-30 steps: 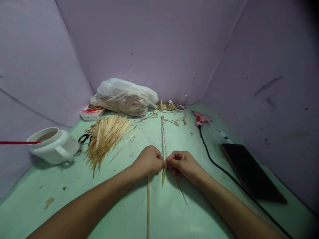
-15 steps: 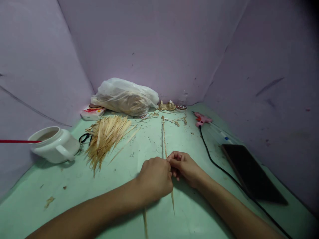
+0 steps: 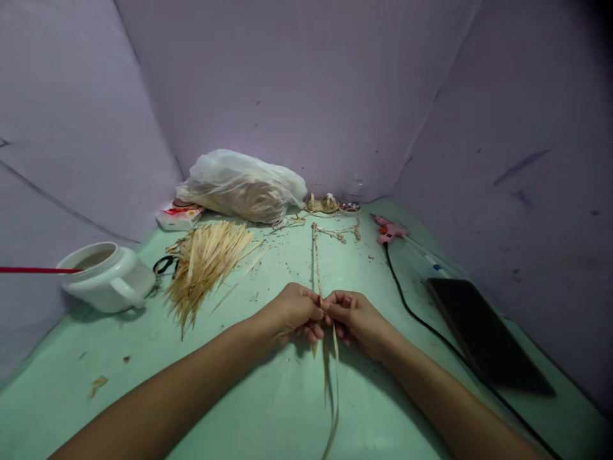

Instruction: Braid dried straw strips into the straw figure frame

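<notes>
A thin braided cord (image 3: 317, 262) of straw-coloured fibre runs from the middle of the table down to my hands. My left hand (image 3: 297, 312) pinches the cord's lower end from the left, its fingers bent. Right beside it, my right hand (image 3: 354, 319) grips the same end between thumb and fingers. Loose flat strips (image 3: 335, 377) hang below both hands toward the near edge. A bundle of dry strips (image 3: 205, 262) lies fanned out to the left.
A white pot (image 3: 110, 278) with a red stick stands at the left. Behind are a plastic bag (image 3: 244, 185) and a small box (image 3: 179, 217). A pink glue gun (image 3: 390, 230), its black cable (image 3: 407, 310) and a dark tablet (image 3: 488, 335) lie at the right.
My left hand has turned from knuckles-up beside the cord to a pinch at its end, slightly farther up. More strips now show below the hands. My right hand has hardly moved.
</notes>
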A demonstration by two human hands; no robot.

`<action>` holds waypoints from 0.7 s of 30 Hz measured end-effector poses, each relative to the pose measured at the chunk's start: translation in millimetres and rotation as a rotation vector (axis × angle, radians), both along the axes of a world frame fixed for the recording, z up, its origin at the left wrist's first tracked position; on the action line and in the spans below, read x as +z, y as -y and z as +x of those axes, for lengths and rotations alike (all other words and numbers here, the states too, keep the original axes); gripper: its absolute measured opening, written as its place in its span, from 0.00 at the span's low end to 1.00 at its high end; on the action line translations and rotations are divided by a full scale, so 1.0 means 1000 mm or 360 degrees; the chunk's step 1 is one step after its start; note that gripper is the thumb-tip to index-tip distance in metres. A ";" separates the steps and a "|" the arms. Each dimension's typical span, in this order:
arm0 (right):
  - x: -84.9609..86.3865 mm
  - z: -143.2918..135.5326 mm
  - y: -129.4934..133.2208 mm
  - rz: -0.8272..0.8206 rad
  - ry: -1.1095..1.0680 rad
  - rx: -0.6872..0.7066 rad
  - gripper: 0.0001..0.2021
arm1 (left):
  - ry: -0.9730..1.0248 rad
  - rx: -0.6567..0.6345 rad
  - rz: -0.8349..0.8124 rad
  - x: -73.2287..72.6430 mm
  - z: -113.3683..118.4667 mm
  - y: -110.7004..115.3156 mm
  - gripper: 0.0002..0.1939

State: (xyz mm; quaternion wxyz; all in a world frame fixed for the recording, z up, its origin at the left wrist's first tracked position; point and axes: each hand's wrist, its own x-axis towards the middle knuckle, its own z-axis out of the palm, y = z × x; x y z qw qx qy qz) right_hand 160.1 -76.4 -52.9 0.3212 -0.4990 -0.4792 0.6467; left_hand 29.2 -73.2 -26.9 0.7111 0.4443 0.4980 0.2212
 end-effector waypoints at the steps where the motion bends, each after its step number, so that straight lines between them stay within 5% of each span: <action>1: 0.000 0.000 0.000 0.0009 0.0020 0.0009 0.07 | -0.0004 0.0003 -0.0011 0.000 0.000 0.000 0.05; 9: -0.001 0.003 -0.003 0.0188 0.0228 0.0160 0.06 | -0.0180 -0.0064 0.0012 -0.003 -0.009 -0.011 0.05; 16: 0.003 0.012 0.000 0.1043 0.1010 0.0370 0.07 | -0.0648 -0.0111 0.0258 -0.007 -0.002 -0.010 0.05; 21: 0.011 0.012 0.006 0.1206 0.1438 0.0405 0.08 | -0.0760 -0.0080 0.0514 -0.023 -0.003 -0.013 0.03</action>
